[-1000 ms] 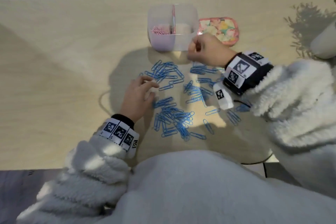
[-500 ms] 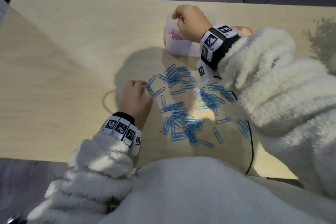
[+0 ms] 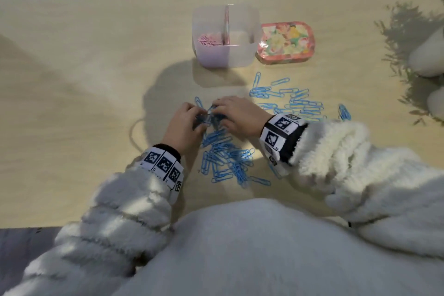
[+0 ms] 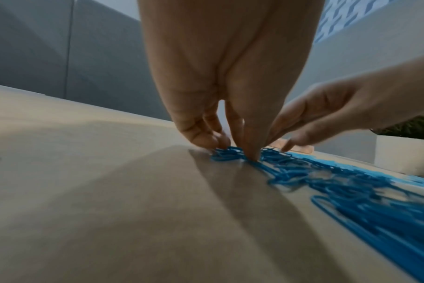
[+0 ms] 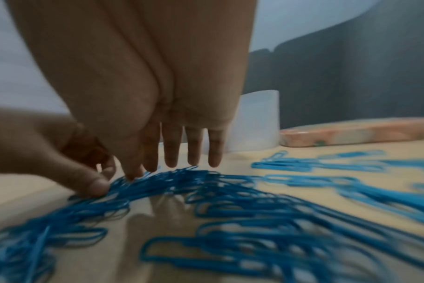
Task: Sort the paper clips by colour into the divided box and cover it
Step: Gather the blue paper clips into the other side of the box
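A translucent divided box (image 3: 242,55) stands at the back of the table; its left compartment holds pink paper clips (image 3: 207,40). Its flowered lid (image 3: 284,43) lies just right of it. Blue paper clips (image 3: 228,158) are strewn in front, with more of them (image 3: 298,103) to the right. My left hand (image 3: 199,115) and right hand (image 3: 221,108) meet over one bunch of blue clips. The left thumb (image 4: 252,151) and curled fingers pinch that bunch. The right fingers (image 5: 194,153) are straight, tips touching the clips (image 5: 254,201).
The wooden table (image 3: 72,79) has its near edge at my lap. White rounded objects (image 3: 427,55) sit at the far right among plant shadows. A thin cable loop (image 3: 133,132) lies left of my left hand.
My right hand has come back from over the box down to the blue clips. The left hand has shifted right to meet it, and its fingers have closed on a bunch.
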Demonstrator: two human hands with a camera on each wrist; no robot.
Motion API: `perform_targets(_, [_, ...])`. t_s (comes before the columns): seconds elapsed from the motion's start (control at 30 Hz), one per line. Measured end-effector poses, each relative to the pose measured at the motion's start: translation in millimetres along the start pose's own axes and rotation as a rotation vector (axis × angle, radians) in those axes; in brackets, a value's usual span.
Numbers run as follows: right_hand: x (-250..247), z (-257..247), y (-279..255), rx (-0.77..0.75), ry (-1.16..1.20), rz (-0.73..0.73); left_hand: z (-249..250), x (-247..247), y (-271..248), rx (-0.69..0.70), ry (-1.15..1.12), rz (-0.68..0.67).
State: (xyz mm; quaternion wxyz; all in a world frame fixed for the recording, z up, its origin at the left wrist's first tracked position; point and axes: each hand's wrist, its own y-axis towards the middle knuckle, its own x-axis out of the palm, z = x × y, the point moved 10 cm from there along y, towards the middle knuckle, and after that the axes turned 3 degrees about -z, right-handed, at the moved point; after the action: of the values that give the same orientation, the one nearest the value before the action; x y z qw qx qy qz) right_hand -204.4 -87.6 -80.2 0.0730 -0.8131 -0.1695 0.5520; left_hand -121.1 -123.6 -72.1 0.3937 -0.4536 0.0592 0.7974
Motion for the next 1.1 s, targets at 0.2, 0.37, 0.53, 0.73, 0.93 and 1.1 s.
perform_targets(0.2, [-55,132,-76,0.684,0.147,0.372,-13,-18,-5,-0.030,0.145,0.092])
perform_targets(0.37, [-44,148,-74,0.745,0.123,0.263,-5,-3,11,-0.052,0.235,-0.043])
perform_targets(0.53, [-30,83,-40,0.438,-0.031,0.126,24,11,21,0.004,0.165,-0.059])
perform_targets(0.73, [-5,39,-38,0.192,-0.103,-0.042,50,24,23,0.106,0.126,-0.087])
perform_targets(0.93, [-6,30,-47,0.207,-0.254,-0.019,55,28,22,0.126,0.164,-0.158])
perform_targets(1.1, [-15,57,-48,0.269,-0.062,0.043,52,26,22,0.108,0.170,-0.168])
